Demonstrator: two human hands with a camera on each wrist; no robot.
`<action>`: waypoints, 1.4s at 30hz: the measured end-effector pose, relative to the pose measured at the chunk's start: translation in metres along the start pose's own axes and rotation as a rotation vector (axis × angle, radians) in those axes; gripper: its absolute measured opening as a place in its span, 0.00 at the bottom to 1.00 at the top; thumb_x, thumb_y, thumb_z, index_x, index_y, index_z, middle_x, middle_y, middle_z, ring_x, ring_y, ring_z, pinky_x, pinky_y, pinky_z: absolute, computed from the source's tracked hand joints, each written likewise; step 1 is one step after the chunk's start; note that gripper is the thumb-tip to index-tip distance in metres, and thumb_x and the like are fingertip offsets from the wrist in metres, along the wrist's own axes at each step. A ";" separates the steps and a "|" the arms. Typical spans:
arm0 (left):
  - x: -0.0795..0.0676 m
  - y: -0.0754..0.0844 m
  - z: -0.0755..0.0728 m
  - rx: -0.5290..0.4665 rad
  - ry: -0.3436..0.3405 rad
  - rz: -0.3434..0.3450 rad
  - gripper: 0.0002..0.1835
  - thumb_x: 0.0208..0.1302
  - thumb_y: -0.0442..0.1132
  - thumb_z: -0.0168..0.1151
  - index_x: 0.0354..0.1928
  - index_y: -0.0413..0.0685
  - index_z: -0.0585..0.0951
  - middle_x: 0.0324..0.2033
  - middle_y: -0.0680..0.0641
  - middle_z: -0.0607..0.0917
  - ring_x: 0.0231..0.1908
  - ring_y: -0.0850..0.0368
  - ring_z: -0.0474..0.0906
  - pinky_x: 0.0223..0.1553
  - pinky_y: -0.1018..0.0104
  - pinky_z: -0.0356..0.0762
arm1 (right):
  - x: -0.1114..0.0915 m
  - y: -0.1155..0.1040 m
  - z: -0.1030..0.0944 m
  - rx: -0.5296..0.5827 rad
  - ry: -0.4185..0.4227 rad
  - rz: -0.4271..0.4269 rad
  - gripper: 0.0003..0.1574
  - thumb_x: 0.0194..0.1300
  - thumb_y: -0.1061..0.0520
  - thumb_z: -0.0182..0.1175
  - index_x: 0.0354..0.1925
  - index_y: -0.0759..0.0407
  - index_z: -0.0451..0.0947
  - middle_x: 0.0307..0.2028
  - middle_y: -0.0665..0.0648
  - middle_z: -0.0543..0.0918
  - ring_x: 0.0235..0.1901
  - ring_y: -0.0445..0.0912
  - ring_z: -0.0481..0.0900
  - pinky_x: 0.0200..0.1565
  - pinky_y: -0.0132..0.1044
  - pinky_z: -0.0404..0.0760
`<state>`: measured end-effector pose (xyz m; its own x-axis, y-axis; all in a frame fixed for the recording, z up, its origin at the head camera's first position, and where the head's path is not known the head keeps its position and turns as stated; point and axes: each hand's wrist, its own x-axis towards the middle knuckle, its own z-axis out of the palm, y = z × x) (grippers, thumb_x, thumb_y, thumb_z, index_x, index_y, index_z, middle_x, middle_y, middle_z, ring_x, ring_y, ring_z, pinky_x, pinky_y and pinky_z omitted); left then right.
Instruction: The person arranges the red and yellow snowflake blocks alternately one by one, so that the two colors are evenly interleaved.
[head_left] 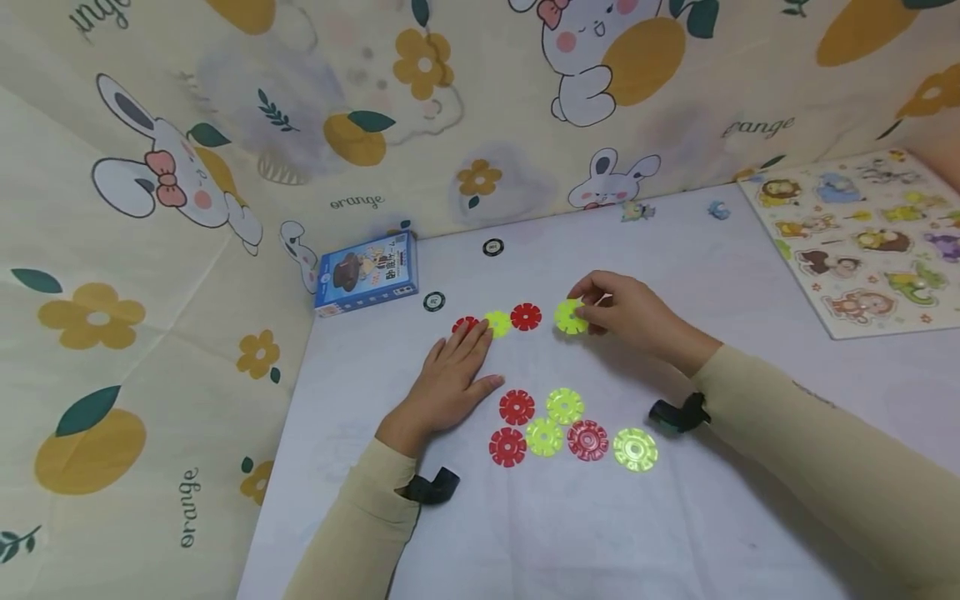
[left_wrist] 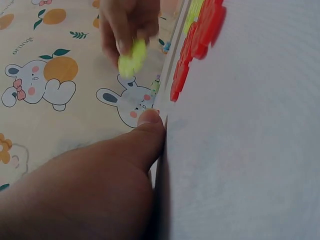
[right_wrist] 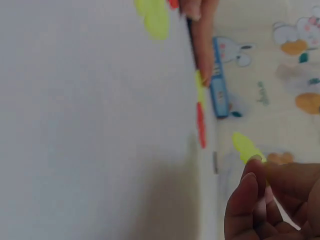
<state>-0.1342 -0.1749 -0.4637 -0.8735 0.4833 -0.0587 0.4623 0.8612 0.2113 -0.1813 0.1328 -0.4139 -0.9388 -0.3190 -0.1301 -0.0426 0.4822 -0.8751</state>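
Between thumb and fingers, my right hand (head_left: 633,321) pinches a yellow-green notched plastic disc (head_left: 567,317), held off the table in both wrist views. To its left is a row on the cloth: a red disc (head_left: 526,317), a yellow-green disc (head_left: 497,325) and another red disc (head_left: 462,322). My left hand (head_left: 442,392) lies flat, its fingertips over the two leftmost discs and partly hiding them. Nearer the front edge lies a second group of several discs, among them a red one (head_left: 587,440) and a yellow-green one (head_left: 635,450).
A blue game box (head_left: 367,273) stands at the back left, with two black round chips (head_left: 434,301) near it. At the right lies a board of animal pictures (head_left: 862,242). Two small animal pieces (head_left: 718,210) lie by the patterned back cloth.
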 end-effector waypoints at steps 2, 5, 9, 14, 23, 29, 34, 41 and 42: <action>0.001 0.000 0.001 0.000 0.001 0.003 0.43 0.65 0.70 0.39 0.76 0.58 0.46 0.74 0.58 0.42 0.72 0.54 0.32 0.68 0.46 0.36 | 0.014 0.003 0.004 0.015 -0.004 0.039 0.14 0.68 0.57 0.59 0.51 0.52 0.74 0.42 0.58 0.75 0.35 0.51 0.80 0.38 0.41 0.82; 0.002 0.001 0.001 0.012 0.004 0.004 0.43 0.65 0.70 0.39 0.76 0.58 0.46 0.74 0.57 0.42 0.72 0.54 0.33 0.68 0.46 0.36 | 0.028 0.007 0.008 -0.003 -0.003 0.089 0.14 0.69 0.58 0.57 0.52 0.51 0.74 0.42 0.57 0.75 0.37 0.51 0.78 0.38 0.40 0.81; 0.002 0.002 0.001 0.018 0.010 0.009 0.44 0.65 0.70 0.39 0.76 0.57 0.47 0.74 0.57 0.43 0.72 0.54 0.33 0.68 0.46 0.37 | 0.032 0.008 0.011 -0.104 0.002 0.057 0.18 0.68 0.60 0.57 0.55 0.53 0.74 0.48 0.58 0.73 0.43 0.52 0.74 0.44 0.44 0.78; 0.001 0.001 -0.001 0.014 0.010 0.016 0.43 0.65 0.70 0.39 0.76 0.58 0.47 0.74 0.57 0.43 0.72 0.53 0.33 0.67 0.44 0.38 | 0.022 0.005 0.013 -0.474 -0.074 -0.139 0.27 0.66 0.60 0.59 0.63 0.54 0.71 0.64 0.59 0.65 0.62 0.57 0.62 0.60 0.55 0.65; 0.000 0.000 -0.001 0.011 0.005 0.012 0.43 0.65 0.70 0.38 0.76 0.57 0.47 0.74 0.57 0.42 0.72 0.53 0.34 0.67 0.44 0.38 | 0.005 0.008 0.014 -0.832 -0.242 -0.237 0.41 0.67 0.41 0.57 0.73 0.47 0.57 0.73 0.53 0.53 0.70 0.60 0.46 0.60 0.66 0.54; 0.000 0.000 0.000 0.013 0.007 0.009 0.43 0.65 0.70 0.39 0.76 0.57 0.47 0.74 0.57 0.42 0.72 0.53 0.33 0.67 0.44 0.37 | 0.004 0.006 0.018 -0.878 -0.236 -0.248 0.51 0.61 0.30 0.57 0.74 0.47 0.55 0.73 0.56 0.51 0.69 0.60 0.48 0.58 0.66 0.56; 0.000 0.001 0.000 0.018 0.009 0.007 0.43 0.65 0.70 0.39 0.76 0.57 0.47 0.74 0.57 0.42 0.72 0.53 0.34 0.68 0.45 0.37 | 0.004 0.006 0.019 -0.883 -0.238 -0.241 0.54 0.59 0.28 0.57 0.74 0.48 0.54 0.73 0.57 0.51 0.68 0.61 0.48 0.57 0.67 0.57; 0.000 0.002 -0.001 0.019 0.007 0.004 0.43 0.65 0.70 0.39 0.76 0.57 0.47 0.74 0.57 0.43 0.72 0.52 0.34 0.68 0.45 0.38 | 0.002 0.005 0.022 -0.879 -0.233 -0.216 0.57 0.56 0.25 0.57 0.75 0.46 0.52 0.73 0.57 0.50 0.68 0.62 0.47 0.58 0.66 0.56; 0.000 0.002 -0.001 0.018 0.008 0.005 0.43 0.65 0.70 0.39 0.76 0.57 0.48 0.74 0.57 0.43 0.72 0.52 0.34 0.68 0.45 0.38 | 0.002 0.005 0.022 -0.880 -0.229 -0.215 0.57 0.55 0.25 0.57 0.75 0.46 0.52 0.73 0.57 0.50 0.68 0.62 0.47 0.58 0.66 0.56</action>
<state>-0.1333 -0.1734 -0.4619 -0.8725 0.4860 -0.0501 0.4689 0.8617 0.1938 -0.1759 0.1165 -0.4292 -0.7944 -0.5811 -0.1772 -0.5390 0.8087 -0.2354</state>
